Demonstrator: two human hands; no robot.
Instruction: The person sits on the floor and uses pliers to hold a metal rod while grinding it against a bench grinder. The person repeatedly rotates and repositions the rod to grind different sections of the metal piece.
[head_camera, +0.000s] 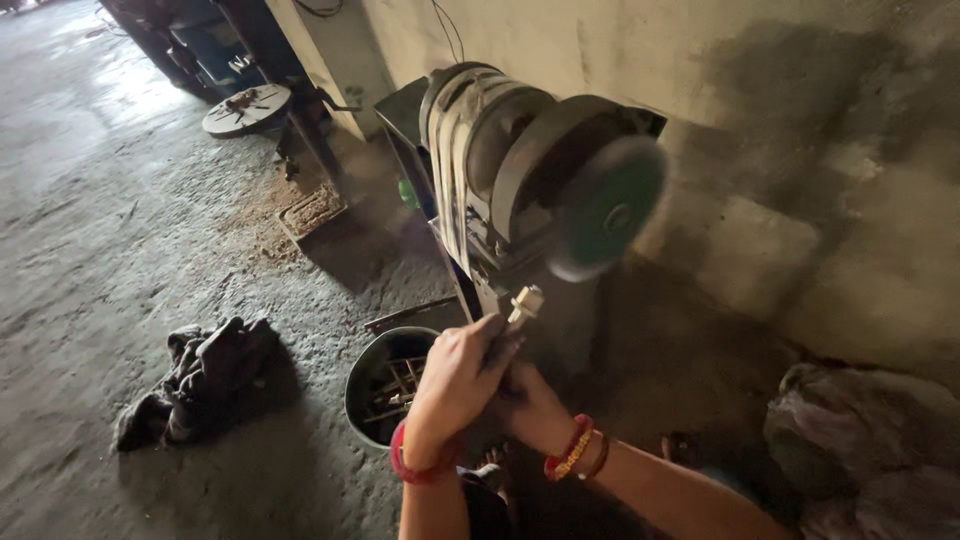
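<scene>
Both hands grip one small pale metal part (524, 303), its tip pointing up just below the blurred, spinning buffing wheel (607, 207) of a bench grinder (500, 170). My left hand (457, 385), with a red band at the wrist, wraps the part's lower end from the left. My right hand (535, 408), wearing red and gold bangles, sits partly behind the left and supports the same part from below. The part's tip stands slightly apart from the wheel's rim.
A round metal bucket (372, 372) holding several metal pieces stands on the floor left of my hands. A crumpled dark cloth (200, 378) lies farther left. A bundled sack (870, 440) sits at right by the stained wall. Another machine with a round plate (247, 108) stands behind.
</scene>
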